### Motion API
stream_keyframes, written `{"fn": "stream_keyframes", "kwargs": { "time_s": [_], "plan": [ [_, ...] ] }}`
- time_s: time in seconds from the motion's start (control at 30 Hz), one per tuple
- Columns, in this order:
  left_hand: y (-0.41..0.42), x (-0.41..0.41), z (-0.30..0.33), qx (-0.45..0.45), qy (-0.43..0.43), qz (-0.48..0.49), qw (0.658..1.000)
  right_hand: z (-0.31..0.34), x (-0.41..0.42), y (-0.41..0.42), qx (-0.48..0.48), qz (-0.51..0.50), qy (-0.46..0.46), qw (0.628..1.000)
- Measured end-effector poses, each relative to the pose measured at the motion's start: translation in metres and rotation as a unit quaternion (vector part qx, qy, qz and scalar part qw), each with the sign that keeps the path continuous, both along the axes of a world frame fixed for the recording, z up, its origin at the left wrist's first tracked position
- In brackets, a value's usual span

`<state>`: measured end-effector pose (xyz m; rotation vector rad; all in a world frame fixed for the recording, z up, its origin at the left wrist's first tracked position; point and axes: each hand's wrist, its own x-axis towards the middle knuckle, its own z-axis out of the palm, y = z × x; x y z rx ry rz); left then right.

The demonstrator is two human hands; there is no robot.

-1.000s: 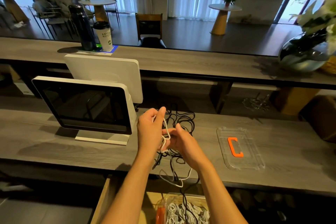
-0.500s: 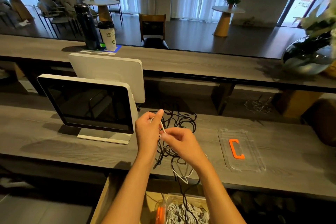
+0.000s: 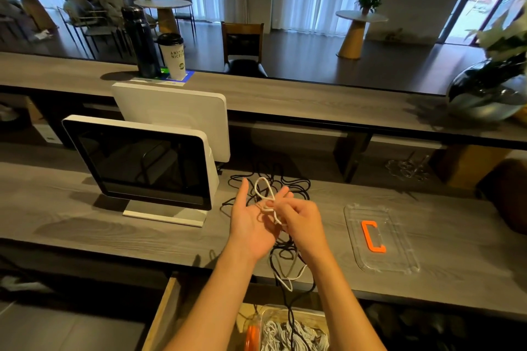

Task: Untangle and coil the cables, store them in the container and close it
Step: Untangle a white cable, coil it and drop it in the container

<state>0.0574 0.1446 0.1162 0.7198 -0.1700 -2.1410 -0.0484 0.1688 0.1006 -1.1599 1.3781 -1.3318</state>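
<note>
Hands raised together, left hand [image 3: 251, 225] palm-up — right hand [image 3: 299, 216] pinching white cable [image 3: 263, 191]

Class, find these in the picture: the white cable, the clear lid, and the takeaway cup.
white cable [image 3: 261, 184], head view, on its raised loop.
clear lid [image 3: 399, 253], head view, on bare plastic beside its orange handle.
takeaway cup [image 3: 175, 61], head view, on its white side.

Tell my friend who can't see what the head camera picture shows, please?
Two hands work on a white cable above a grey counter: the left hand is open, palm up, and the right hand pinches the cable. Black cables lie tangled behind, a clear lid with an orange handle lies to the right, and a clear container of cables sits below.
</note>
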Motion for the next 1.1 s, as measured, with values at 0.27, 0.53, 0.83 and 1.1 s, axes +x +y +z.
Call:
{"fn": "stream_keyframes", "kwargs": {
  "time_s": [0.27, 0.53, 0.83, 1.1],
  "plan": [
    [0.001, -0.002, 0.007, -0.075, -0.076, -0.036, 0.994, -0.004, -0.010, 0.005, 0.018, 0.047, -0.014, 0.999],
    [-0.019, 0.029, 0.022, -0.039, -0.089, 0.183, 0.978, 0.008, -0.032, 0.016, 0.052, 0.191, 0.089, 0.976],
    [-0.021, 0.038, 0.009, -0.220, -0.497, 0.093, 0.834, 0.035, -0.041, 0.022, 0.005, 0.212, 0.152, 0.965],
    [0.001, 0.006, 0.021, -0.319, -0.550, -0.187, 0.749, 0.037, -0.030, 0.017, -0.061, 0.040, 0.141, 0.987]
  ]
}}
